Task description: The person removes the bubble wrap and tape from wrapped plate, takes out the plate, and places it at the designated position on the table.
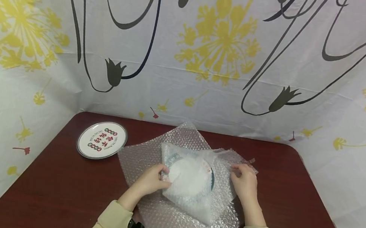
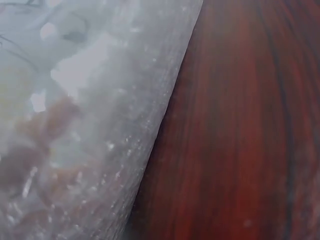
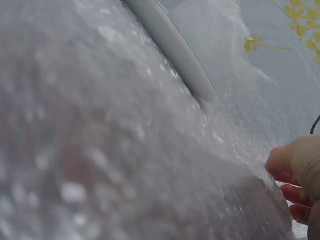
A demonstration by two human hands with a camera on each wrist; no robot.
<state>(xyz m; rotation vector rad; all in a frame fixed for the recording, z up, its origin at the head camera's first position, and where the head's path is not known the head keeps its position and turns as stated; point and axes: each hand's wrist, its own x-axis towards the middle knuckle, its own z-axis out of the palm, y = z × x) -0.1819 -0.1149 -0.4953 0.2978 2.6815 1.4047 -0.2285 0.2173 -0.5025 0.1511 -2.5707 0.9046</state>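
Note:
A round white plate (image 1: 206,168) lies under folded bubble wrap (image 1: 189,205); part of its dark rim and some red print show at its right side. My left hand (image 1: 149,179) holds the wrap at the plate's left edge between thumb and fingers. At the right, my right hand (image 1: 244,181) pinches a corner of the wrap. In the right wrist view, the thumb and fingers of the right hand (image 3: 300,175) meet at the edge of the wrap, and a pale plate edge (image 3: 185,60) stands out beyond it. Bubble wrap (image 2: 125,90) fills the left of the left wrist view.
Another white plate (image 1: 102,140) with red and green print and a dark rim lies at the table's back left. The dark red wooden table (image 1: 59,190) ends against a white cloth (image 1: 161,70) printed with flowers.

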